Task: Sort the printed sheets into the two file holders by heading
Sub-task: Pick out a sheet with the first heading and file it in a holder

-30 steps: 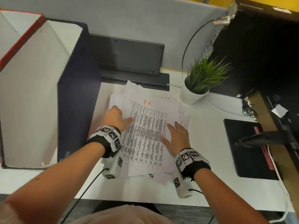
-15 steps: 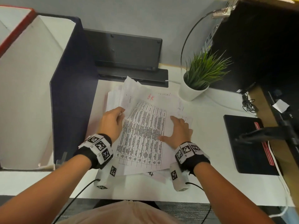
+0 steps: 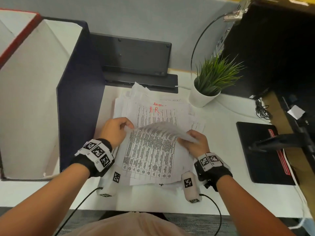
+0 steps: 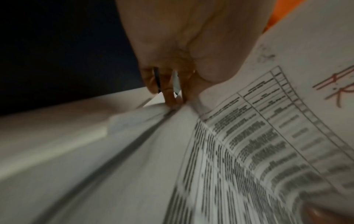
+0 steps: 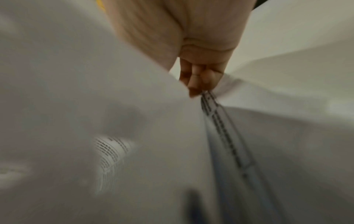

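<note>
Paper fills the middle of the white desk (image 3: 221,142): a loose pile of printed sheets (image 3: 170,106) lies between the dark blue file holder (image 3: 80,106) on the left and the potted plant (image 3: 211,82) on the right. The sheet exposed on top of the pile carries a table and a red handwritten "HR" heading (image 3: 154,109); another red heading peeks out just behind it, too hidden to read.

Both hands are raising the top sheet (image 3: 150,157), also a printed table, by its far edge so that it curls toward the person. The left hand (image 3: 115,132) pinches its far left corner between thumb and curled fingers; the left wrist view shows the thumb pressed onto the paper with the fingers behind it. The right hand (image 3: 194,142) has its fingers curled round the far right edge; in the right wrist view the fingertips (image 5: 195,89) close on a paper edge, though blur hides the finer detail.

The dark blue file holder stands upright beside the pile, its white inner walls open to view, and no sheets show inside it. A red-edged file holder (image 3: 18,36) stands further left; its inside is mostly cut off by the frame, so its contents cannot be told.

A black stand (image 3: 136,57) sits behind the pile, and a black pad (image 3: 259,150) lies at the right.
</note>
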The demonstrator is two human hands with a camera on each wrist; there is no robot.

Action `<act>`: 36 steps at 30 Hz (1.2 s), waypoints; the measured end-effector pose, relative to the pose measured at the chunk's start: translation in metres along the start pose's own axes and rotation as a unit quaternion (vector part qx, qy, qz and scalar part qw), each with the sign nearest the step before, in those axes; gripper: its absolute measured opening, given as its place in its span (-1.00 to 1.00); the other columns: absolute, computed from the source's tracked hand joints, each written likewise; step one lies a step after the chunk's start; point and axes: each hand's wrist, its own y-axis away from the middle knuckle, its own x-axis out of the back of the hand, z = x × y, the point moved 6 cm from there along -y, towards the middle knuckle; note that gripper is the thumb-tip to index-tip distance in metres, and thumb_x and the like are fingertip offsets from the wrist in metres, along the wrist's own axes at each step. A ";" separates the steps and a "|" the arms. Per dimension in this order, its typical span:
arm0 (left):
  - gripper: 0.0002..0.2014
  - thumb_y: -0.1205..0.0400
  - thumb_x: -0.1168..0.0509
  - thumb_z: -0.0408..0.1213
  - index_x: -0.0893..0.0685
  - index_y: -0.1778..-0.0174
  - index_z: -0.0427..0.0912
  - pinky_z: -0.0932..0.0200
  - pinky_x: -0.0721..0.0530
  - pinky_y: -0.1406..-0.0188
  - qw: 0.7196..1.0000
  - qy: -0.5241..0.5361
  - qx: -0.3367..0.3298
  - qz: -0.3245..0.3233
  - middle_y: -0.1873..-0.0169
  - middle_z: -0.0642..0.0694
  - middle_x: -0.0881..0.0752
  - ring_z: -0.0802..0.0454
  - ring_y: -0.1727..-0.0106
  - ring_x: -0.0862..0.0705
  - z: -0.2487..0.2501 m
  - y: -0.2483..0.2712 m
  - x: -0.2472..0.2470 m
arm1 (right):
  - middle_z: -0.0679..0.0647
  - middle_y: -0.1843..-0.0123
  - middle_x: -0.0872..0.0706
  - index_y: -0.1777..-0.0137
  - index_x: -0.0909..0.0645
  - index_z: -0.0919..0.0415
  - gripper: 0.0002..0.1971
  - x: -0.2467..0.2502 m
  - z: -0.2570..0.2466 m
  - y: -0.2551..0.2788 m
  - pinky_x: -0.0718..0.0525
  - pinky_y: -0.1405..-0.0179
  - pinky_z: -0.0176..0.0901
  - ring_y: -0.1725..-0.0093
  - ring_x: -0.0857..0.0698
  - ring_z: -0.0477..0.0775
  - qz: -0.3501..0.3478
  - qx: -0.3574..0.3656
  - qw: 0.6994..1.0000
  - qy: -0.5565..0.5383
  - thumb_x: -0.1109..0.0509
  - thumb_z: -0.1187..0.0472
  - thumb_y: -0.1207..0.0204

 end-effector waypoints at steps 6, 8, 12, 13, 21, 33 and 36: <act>-0.78 -0.59 -0.35 -0.15 -0.74 0.15 -0.26 0.18 -0.62 0.22 0.988 0.018 0.152 0.028 0.26 -0.08 -0.71 -0.01 0.25 -0.64 -0.011 -0.021 0.009 | 0.21 0.31 -0.68 0.40 -0.64 0.31 -0.78 0.002 0.012 0.004 -0.66 0.11 -0.07 0.23 -0.64 0.14 -0.028 -0.029 0.998 -0.057 -0.41 0.59 -0.35; -0.70 -0.49 -0.45 -0.05 -0.67 0.35 -0.23 0.25 -0.55 0.46 0.980 -0.031 0.195 -0.004 0.41 -0.07 -0.66 0.03 0.40 -0.59 -0.010 -0.025 0.008 | 0.23 0.32 -0.65 0.54 -0.61 0.30 -0.69 -0.004 0.022 0.005 -0.60 0.01 0.03 0.19 -0.62 0.21 -0.026 -0.118 0.975 -0.185 -0.28 0.58 -0.35; -0.84 -0.51 -0.43 -0.28 -0.72 0.23 -0.34 0.16 -0.63 0.29 0.974 -0.128 0.187 -0.014 0.27 -0.19 -0.73 -0.11 0.23 -0.67 0.002 -0.029 0.007 | 0.15 0.39 -0.66 0.53 -0.59 0.28 -0.71 -0.006 0.019 0.009 -0.64 0.09 -0.16 0.28 -0.66 0.08 -0.007 -0.102 0.979 -0.175 -0.29 0.54 -0.37; -0.90 -0.51 -0.39 -0.36 -0.75 0.20 -0.34 0.17 -0.63 0.22 0.977 -0.128 0.172 -0.011 0.23 -0.20 -0.75 -0.13 0.17 -0.70 0.006 -0.030 0.006 | 0.08 0.43 -0.67 0.51 -0.58 0.26 -0.72 -0.005 0.015 0.011 -0.63 0.18 -0.28 0.33 -0.68 -0.04 -0.011 -0.070 0.988 -0.137 -0.37 0.52 -0.38; -0.81 -0.64 -0.24 -0.39 -0.74 -0.05 -0.25 0.43 -0.50 0.30 0.998 0.022 0.028 0.053 0.15 -0.13 -0.77 0.11 0.25 -0.63 0.020 -0.018 0.006 | -0.08 0.35 -0.69 0.39 -0.65 0.01 -0.69 0.006 0.004 0.014 -0.55 0.45 -0.63 0.32 -0.63 -0.25 0.010 0.039 0.999 0.019 -0.65 0.43 -0.17; -0.65 -0.55 0.04 -0.76 -0.49 0.28 -0.26 0.10 -0.57 -0.06 0.954 0.293 -0.032 -0.045 0.10 -0.33 -0.64 -0.12 0.01 -0.60 0.034 -0.002 0.001 | -0.03 0.09 -0.75 -0.13 -0.63 0.00 -0.46 0.006 -0.003 0.007 -0.71 0.18 -0.36 0.09 -0.73 0.00 -0.024 0.005 0.998 -0.056 -0.59 0.50 -0.21; -0.69 -0.53 0.01 -0.66 -0.57 0.35 -0.30 0.17 -0.56 0.11 0.947 0.320 0.014 -0.031 0.16 -0.30 -0.64 -0.12 0.07 -0.60 0.028 -0.008 0.004 | 0.05 0.41 -0.63 0.40 -0.65 0.11 -0.72 0.005 -0.004 0.011 -0.50 0.47 -0.48 0.37 -0.54 -0.01 -0.012 0.022 1.000 -0.019 -0.53 0.52 -0.28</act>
